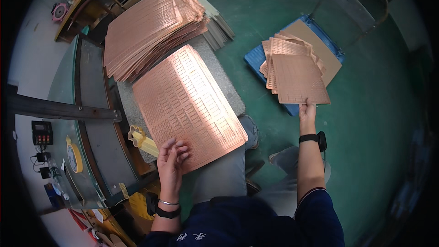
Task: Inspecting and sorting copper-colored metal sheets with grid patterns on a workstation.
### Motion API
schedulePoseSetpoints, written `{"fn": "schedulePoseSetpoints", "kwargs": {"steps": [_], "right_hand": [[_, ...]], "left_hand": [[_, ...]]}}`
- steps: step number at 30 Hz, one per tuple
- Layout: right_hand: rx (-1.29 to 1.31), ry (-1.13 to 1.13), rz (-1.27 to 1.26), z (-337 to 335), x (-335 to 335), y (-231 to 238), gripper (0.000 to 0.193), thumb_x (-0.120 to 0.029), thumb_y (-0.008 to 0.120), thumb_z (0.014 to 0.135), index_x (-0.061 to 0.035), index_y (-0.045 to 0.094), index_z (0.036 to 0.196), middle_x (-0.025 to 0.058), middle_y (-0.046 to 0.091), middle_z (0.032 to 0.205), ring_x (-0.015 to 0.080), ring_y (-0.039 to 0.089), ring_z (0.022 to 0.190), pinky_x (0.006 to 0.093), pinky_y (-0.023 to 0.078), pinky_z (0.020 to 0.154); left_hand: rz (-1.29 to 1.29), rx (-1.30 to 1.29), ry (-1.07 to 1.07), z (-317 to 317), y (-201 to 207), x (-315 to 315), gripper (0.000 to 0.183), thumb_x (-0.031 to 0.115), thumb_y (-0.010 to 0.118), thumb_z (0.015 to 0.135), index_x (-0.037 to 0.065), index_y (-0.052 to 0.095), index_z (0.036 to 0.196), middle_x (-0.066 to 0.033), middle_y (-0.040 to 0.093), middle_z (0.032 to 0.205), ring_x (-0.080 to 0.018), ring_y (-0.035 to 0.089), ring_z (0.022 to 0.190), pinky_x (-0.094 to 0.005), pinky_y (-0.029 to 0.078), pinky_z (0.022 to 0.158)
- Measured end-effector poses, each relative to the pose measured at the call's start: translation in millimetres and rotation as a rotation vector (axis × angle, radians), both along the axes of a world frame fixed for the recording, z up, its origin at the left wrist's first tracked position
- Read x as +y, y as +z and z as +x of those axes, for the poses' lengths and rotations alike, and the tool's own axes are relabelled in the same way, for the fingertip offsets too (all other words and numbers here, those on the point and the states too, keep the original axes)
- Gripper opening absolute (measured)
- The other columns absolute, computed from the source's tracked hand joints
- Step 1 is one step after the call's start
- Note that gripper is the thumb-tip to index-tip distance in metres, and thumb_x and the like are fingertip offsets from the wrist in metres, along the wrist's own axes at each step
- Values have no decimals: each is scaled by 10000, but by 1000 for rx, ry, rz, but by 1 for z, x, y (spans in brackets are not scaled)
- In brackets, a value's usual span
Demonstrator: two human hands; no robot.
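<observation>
Navy T-shirt up close, filling six o'clock, with jeans just beyond. Out to three o'clock, to the right hand: fingers narrowed, pinching the near edge of a copper-coloured patterned panel. Reaching toward two o'clock with that panel, over a fanned batch of similar panels on a blue platform trolley, brown board beneath; raised or resting, cannot tell. Round between seven and eight, to the left hand: fingers loosely curled, slightly apart, gripping nothing in sight, right at the near end of a panel stack; touching or hovering, cannot tell. Spanning grey bench and jeans, that stack, just nine o'clock of centre. Up between ten and eleven, a taller, uneven copper-coloured pile; beside it at twelve, pale sheets. Near eight, a yellow flower-ended strip.
</observation>
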State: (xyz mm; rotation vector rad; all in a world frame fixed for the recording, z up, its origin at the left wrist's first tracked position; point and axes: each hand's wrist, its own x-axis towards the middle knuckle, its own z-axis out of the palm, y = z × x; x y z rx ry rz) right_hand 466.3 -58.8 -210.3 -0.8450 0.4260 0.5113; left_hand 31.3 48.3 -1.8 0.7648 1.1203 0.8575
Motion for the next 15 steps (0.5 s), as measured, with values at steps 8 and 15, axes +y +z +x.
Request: {"fn": "schedulePoseSetpoints", "kwargs": {"steps": [8,15], "right_hand": [[123,93,0,35,59,-39,391,-67,360,937,-77,320,1325,155,370,1358,328,397,1238,507,352,1024],[336,410,-155,51,33,-125,383,-200,342,958,-35,346,1303,154,416,1336,346,445,1197,474,412,943]], "left_hand": [[41,115,107,-7,1,5,267,63,482,915,22,463,1178,-96,554,1071,-153,575,930,-263,512,782],[204,344,145,-32,-10,6,273,53,479,908,18,486,1179,-63,539,1113,-141,498,1049,-277,398,921]]}}
